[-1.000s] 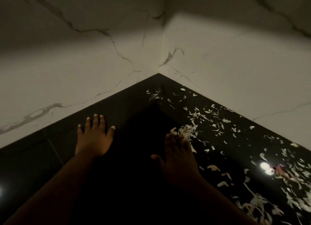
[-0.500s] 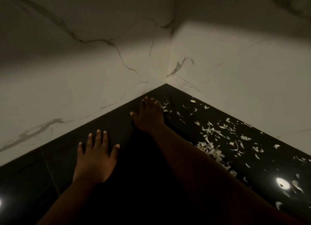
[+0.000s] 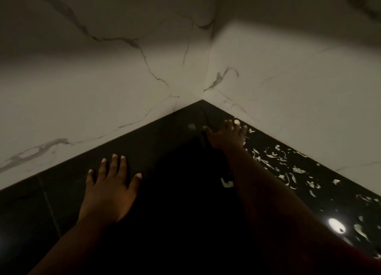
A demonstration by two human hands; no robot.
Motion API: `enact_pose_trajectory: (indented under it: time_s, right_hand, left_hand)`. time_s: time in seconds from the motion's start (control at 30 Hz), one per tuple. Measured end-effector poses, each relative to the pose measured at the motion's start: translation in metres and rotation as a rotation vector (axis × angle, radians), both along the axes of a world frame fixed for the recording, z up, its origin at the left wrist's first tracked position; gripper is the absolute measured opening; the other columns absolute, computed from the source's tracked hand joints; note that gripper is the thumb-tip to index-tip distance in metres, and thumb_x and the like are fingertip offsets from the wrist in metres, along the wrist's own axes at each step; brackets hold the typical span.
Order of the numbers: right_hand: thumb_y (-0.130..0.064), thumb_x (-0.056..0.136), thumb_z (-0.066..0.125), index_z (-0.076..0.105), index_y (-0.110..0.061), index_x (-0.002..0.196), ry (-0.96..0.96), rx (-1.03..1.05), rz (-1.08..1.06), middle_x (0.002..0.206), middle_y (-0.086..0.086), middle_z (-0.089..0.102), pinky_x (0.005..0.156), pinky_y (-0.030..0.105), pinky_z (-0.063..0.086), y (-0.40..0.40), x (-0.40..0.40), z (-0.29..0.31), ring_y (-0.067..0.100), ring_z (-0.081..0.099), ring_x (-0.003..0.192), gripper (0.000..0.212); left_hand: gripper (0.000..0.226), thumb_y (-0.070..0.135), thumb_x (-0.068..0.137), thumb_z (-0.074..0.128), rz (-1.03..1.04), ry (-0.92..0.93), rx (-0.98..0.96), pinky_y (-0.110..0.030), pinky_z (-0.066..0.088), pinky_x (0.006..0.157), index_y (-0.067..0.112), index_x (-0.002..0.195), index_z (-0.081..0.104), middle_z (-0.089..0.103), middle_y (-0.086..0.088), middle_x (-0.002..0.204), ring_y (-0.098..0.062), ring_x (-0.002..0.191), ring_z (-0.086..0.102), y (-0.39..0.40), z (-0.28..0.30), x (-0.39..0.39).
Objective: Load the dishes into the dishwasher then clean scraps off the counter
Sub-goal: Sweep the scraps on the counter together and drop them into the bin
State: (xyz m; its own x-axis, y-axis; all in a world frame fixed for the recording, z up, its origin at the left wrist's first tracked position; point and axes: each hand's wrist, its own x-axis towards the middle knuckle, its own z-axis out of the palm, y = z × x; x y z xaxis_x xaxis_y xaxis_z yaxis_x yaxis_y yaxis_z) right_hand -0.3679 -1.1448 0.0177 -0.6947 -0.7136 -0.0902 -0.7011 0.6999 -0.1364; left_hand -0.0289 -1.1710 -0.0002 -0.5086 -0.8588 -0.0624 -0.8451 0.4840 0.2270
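While you lean over the black table (image 3: 165, 192), the head view looks down into its far corner, where two white marble-veined walls (image 3: 103, 89) meet. Your left hand (image 3: 109, 190) lies flat on the table near the left wall's edge, palm down, its fingers straight and spread wide, holding nothing. Your right hand (image 3: 225, 136) reaches across to the far corner, close to the right wall's edge; its fingers are stretched out and slightly spread, fingertips toward the wall, and you grip nothing with it, though the dim light makes it hard to tell whether the palm touches the surface. A pale scrap shows just at those fingertips. The scraps (image 3: 274, 161), small pale shreds and curls, lie scattered along the table's right edge beside the wall, from just beside your right hand down toward the near right corner. One larger pale scrap (image 3: 226, 183) sits just left of your right forearm. A round bright reflection of a light (image 3: 336, 225) glares on the glossy table near the right edge.
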Motion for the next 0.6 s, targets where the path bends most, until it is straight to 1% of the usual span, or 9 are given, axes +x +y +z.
enact_pose_trajectory:
  time_s: [0.07,0.13,0.27,0.37,0.47,0.53,0.6]
  right_hand:
    - [-0.083,0.081,0.018,0.003,-0.006,0.152,-0.042,-0.007,-0.12,0.159,0.018,0.0,0.113,0.053,-0.012,0.026,0.0,0.0,0.039,-0.006,0.145,0.105]
    - [-0.082,0.082,0.021,-0.002,-0.004,0.151,-0.087,-0.004,-0.235,0.158,0.02,-0.005,0.113,0.053,-0.012,0.046,0.006,0.0,0.039,-0.009,0.145,0.107]
    - [-0.084,0.079,0.022,-0.006,-0.002,0.15,-0.144,0.005,-0.36,0.158,0.021,-0.009,0.113,0.053,-0.012,0.078,0.026,-0.002,0.041,-0.011,0.144,0.112]
    - [-0.085,0.078,0.02,-0.008,-0.001,0.15,-0.156,0.038,-0.394,0.158,0.021,-0.01,0.113,0.054,-0.012,0.102,0.037,-0.003,0.041,-0.013,0.144,0.114]
    - [-0.085,0.078,0.016,-0.008,-0.003,0.15,-0.179,0.093,-0.353,0.158,0.02,-0.012,0.113,0.054,-0.011,0.123,0.045,-0.001,0.04,-0.014,0.144,0.112]
    - [-0.085,0.079,0.012,-0.008,-0.004,0.15,-0.171,0.116,-0.316,0.157,0.02,-0.012,0.115,0.055,-0.01,0.132,0.049,0.001,0.041,-0.014,0.144,0.11]
    - [-0.084,0.079,0.008,-0.007,-0.003,0.15,-0.139,0.164,-0.279,0.157,0.021,-0.01,0.115,0.057,-0.01,0.134,0.05,0.006,0.044,-0.012,0.143,0.108]
  left_hand:
    - [0.08,0.068,0.084,-0.004,-0.02,0.005,-0.006,-0.045,-0.004,0.117,0.024,0.15,-0.009,-0.013,0.001,0.158,-0.014,0.142,-0.017,-0.001,-0.001,0.001]
    - [0.079,0.067,0.086,-0.003,-0.026,-0.001,0.001,-0.046,-0.004,0.117,0.023,0.151,-0.008,-0.013,-0.001,0.159,-0.016,0.143,-0.016,-0.001,0.001,0.001]
    - [0.081,0.068,0.086,-0.003,-0.027,-0.03,0.005,-0.047,-0.003,0.117,0.021,0.151,-0.008,-0.012,-0.002,0.159,-0.02,0.145,-0.013,0.001,0.003,0.0]
    - [0.077,0.065,0.09,0.003,-0.027,-0.021,0.013,-0.047,-0.004,0.117,0.019,0.152,-0.005,-0.011,-0.003,0.159,-0.021,0.146,-0.012,0.002,0.005,-0.001]
    - [0.071,0.056,0.097,0.013,0.037,-0.05,0.032,-0.048,-0.003,0.118,0.015,0.152,-0.003,-0.009,-0.008,0.159,-0.026,0.146,-0.011,0.01,0.014,-0.009]
    - [0.071,0.05,0.099,0.017,0.078,-0.082,0.074,-0.048,-0.001,0.119,0.007,0.152,-0.002,-0.008,-0.016,0.159,-0.033,0.146,-0.009,0.02,0.022,-0.031]
    - [0.073,0.051,0.099,0.018,0.015,-0.075,0.1,-0.047,-0.001,0.119,0.004,0.151,-0.001,-0.007,-0.019,0.158,-0.034,0.146,-0.008,0.033,0.023,-0.066]
